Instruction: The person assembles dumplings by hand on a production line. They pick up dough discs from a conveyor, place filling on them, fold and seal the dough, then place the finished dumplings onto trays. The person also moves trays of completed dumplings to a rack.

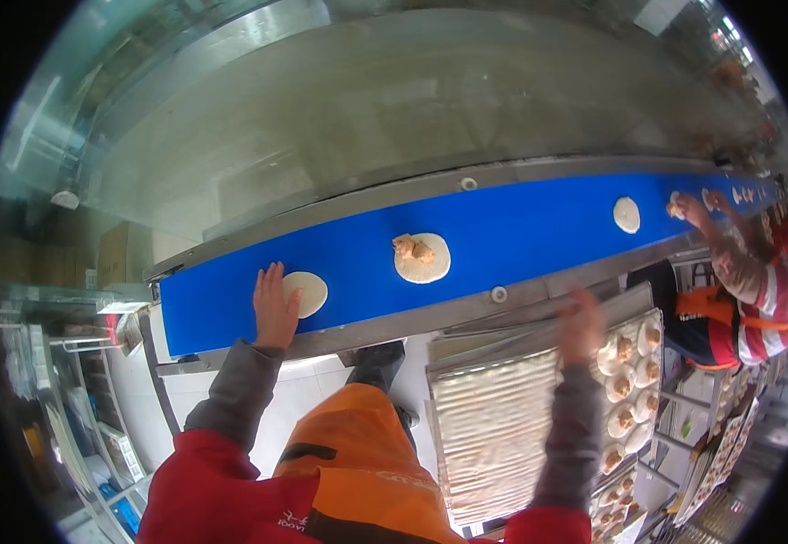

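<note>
On blue belt (521, 231), left hand (273, 311) touching dough round (308, 292); right hand (582, 326) blurred

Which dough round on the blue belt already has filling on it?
The middle round: it carries brown filling lumps. The one by the left hand and the one farther right are plain.

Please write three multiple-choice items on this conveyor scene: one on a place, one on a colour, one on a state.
1. Where is the left hand?
A. on the tray
B. at the plain dough round on the belt
C. at the person's side

2. What colour is the belt?
A. blue
B. green
C. white

3. The dough round in mid-belt is
A. folded shut
B. bare
C. flat, with filling on top

Answers: B, its fingers reach that round; A, the belt surface is blue; C, brown filling lies on the open round.
</note>
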Demonstrator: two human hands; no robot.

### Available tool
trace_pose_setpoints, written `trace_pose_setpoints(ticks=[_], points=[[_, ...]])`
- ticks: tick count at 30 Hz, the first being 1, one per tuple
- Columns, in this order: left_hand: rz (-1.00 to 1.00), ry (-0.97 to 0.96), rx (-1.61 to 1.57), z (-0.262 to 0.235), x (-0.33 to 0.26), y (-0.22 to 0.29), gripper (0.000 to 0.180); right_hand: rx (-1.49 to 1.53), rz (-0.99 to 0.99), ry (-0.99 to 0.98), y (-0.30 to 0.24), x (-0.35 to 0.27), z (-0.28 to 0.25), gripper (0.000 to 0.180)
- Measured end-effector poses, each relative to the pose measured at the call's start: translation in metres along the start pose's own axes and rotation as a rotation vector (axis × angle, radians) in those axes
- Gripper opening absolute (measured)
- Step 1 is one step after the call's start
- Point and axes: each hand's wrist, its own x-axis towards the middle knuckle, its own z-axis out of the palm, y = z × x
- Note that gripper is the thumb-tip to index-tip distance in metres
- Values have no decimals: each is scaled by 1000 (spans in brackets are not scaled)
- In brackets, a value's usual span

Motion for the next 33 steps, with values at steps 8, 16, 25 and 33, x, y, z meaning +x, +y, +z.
trace_pose_setpoints(ticks=[8,16,25,33], points=[[-328,-448,-70,-36,-6,-86,43,-814,-84,-394,-111,0,320,58],[-576,82,-524,-82,23,-87,26,-438,-425,-530,-120,-48,359,47],[-98,-124,-775,-14,-31,-68,43,-457,-506,-747,-153,-82,413,32],[-496,-723,-1415,-58,-49,36,55,19,45,-982,-114,-115,261,52]])
